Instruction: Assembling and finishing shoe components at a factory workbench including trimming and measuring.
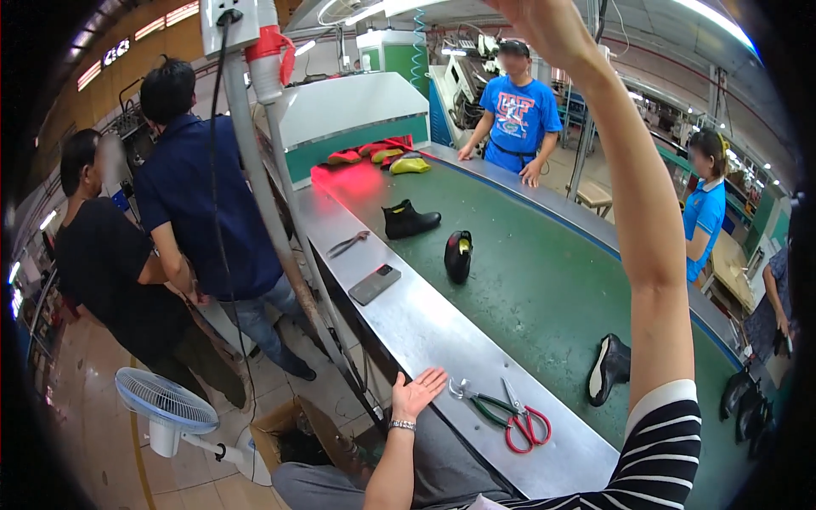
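My left hand is open, palm up with the fingers stretched out, at the near edge of the metal ledge. It holds nothing. Just right of it lie green-handled pliers and red-handled scissors, close together. My right arm reaches high across the view. My right hand is cut off at the top edge, so its fingers are mostly hidden. Further up the ledge rest a dark phone and another pair of pliers.
Black ankle boots stand on the green conveyor belt; another boot lies tipped over. Yellow and red pieces lie by the machine's red-lit opening. A fan and cardboard box are left. Several people stand around.
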### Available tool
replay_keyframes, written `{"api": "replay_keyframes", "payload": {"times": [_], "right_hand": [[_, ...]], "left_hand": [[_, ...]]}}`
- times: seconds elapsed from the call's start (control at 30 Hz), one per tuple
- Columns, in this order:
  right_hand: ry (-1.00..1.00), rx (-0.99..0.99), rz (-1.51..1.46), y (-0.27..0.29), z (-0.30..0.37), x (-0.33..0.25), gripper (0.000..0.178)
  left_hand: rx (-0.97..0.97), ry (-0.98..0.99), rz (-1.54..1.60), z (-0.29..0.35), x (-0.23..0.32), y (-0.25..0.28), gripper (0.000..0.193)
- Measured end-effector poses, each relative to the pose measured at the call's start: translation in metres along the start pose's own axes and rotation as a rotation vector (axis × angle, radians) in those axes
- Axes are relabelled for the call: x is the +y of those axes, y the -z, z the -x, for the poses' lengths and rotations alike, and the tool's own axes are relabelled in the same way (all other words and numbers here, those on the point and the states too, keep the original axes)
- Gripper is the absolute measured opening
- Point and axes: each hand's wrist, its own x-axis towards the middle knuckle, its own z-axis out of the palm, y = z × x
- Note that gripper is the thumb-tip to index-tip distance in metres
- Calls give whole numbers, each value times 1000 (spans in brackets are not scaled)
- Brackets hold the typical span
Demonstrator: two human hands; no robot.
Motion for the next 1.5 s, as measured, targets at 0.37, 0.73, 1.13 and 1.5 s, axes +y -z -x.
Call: {"api": "replay_keyframes", "payload": {"times": [0.37,0.73,1.13,1.5], "right_hand": [[-92,-120,-48,-20,25,-7,81],[75,-653,-180,-195,70,-6,56],[-827,-645,325,-58,187,67,71],[-569,-659,484,-49,130,23,52]], "left_hand": [[183,-18,-120,0,-3,-23,98],[179,-52,-166,-6,-6,-22,97],[295,-79,-295,-6,-7,-19,88],[128,-653,-1700,10,-61,19,28]]}}
